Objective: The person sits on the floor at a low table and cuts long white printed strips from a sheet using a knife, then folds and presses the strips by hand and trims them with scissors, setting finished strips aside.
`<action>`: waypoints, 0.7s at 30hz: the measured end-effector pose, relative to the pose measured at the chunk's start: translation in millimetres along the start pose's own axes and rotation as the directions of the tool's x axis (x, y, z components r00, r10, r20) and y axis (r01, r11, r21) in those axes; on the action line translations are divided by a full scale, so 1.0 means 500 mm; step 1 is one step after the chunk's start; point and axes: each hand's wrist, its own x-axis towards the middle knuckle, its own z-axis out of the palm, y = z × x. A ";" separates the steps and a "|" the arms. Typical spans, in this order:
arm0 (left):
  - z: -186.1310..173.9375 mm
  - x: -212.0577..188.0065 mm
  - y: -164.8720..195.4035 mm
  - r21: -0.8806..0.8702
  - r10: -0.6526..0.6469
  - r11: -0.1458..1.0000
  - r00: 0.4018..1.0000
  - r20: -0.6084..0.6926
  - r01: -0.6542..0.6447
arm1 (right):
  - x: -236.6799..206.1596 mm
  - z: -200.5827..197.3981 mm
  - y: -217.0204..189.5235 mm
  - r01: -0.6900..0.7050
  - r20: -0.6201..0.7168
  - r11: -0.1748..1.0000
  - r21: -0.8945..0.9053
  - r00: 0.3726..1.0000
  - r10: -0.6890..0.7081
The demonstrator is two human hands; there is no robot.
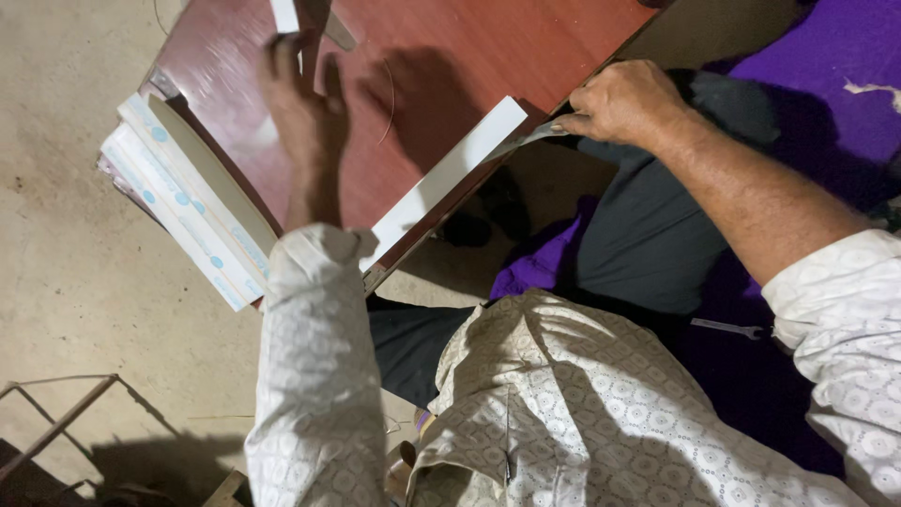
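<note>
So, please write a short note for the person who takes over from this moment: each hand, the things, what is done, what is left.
Left hand: flat on the reddish-brown board, fingers spread, near a metal tool at the top edge.
Right hand: closed grip at the board's edge, on the end of the white edge strip.
The strip lies along the board's near edge. A stack of white boards lies beside the board, on the concrete floor.
Done and left: cannot tell whether the strip is fixed.

Stack of white panels with blue dots (183, 202) beside the board; purple cloth (826, 66) on the concrete floor (66, 282); metal spanner (727, 328) on cloth; rusty metal frame (56, 422), lower left.
</note>
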 end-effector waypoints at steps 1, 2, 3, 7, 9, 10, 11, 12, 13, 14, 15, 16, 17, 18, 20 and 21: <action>0.003 -0.010 0.035 -0.033 0.096 0.995 0.994 0.060 -0.094 | -0.001 0.001 0.002 -0.013 0.023 1.000 0.010 1.000 0.012; 0.007 -0.031 0.074 -0.007 0.243 0.970 0.956 0.163 -0.245 | -0.002 0.002 0.004 0.017 -0.015 1.000 -0.005 1.000 -0.018; 0.010 -0.058 0.112 0.003 0.377 0.920 0.888 0.263 -0.392 | 0.000 0.002 0.006 0.049 -0.051 0.999 -0.021 0.997 -0.050; -0.005 -0.154 0.195 0.030 0.314 0.925 0.805 0.503 -0.379 | 0.011 -0.006 0.008 0.073 -0.041 0.997 -0.039 0.996 -0.075; -0.005 -0.174 0.203 0.070 0.237 0.945 0.815 0.529 -0.320 | 0.015 -0.012 0.009 0.061 0.006 0.997 -0.057 0.998 -0.061; -0.004 -0.181 0.204 0.083 0.219 0.948 0.819 0.530 -0.307 | 0.015 -0.014 0.011 0.058 0.032 0.996 -0.068 0.998 -0.056; -0.004 -0.183 0.200 0.100 0.199 0.951 0.826 0.528 -0.293 | 0.016 -0.016 0.013 0.097 0.003 0.993 -0.068 0.995 -0.097; -0.002 -0.179 0.193 0.082 0.210 0.951 0.820 0.532 -0.297 | 0.018 -0.016 0.017 0.135 -0.028 0.988 -0.068 0.990 -0.137; -0.002 -0.180 0.188 0.058 0.220 0.953 0.812 0.541 -0.296 | 0.019 -0.015 0.020 0.171 -0.050 0.983 -0.064 0.983 -0.174; -0.001 -0.186 0.188 0.034 0.224 0.956 0.805 0.550 -0.290 | 0.014 -0.015 0.024 0.186 -0.041 0.980 -0.073 0.981 -0.190; -0.001 -0.187 0.185 0.036 0.210 0.960 0.800 0.561 -0.278 | 0.017 -0.014 0.028 0.204 -0.046 0.975 -0.085 0.977 -0.208; 0.000 -0.186 0.181 0.040 0.199 0.962 0.796 0.572 -0.269 | 0.023 -0.014 0.032 0.219 -0.055 0.971 -0.097 0.973 -0.225; 0.001 -0.190 0.181 0.038 0.185 0.966 0.789 0.585 -0.255 | 0.023 -0.017 0.036 0.223 -0.061 0.970 -0.097 0.971 -0.229; 0.000 -0.195 0.180 0.046 0.189 0.964 0.793 0.579 -0.263 | 0.022 -0.018 0.035 0.228 -0.063 0.969 -0.094 0.970 -0.234; 0.005 -0.192 0.177 0.064 0.201 0.957 0.805 0.558 -0.283 | 0.031 -0.027 0.027 0.233 -0.022 0.966 -0.113 0.971 -0.237; 0.005 -0.192 0.175 0.066 0.192 0.959 0.803 0.565 -0.276 | 0.036 -0.030 0.015 0.233 0.021 0.964 -0.130 0.972 -0.232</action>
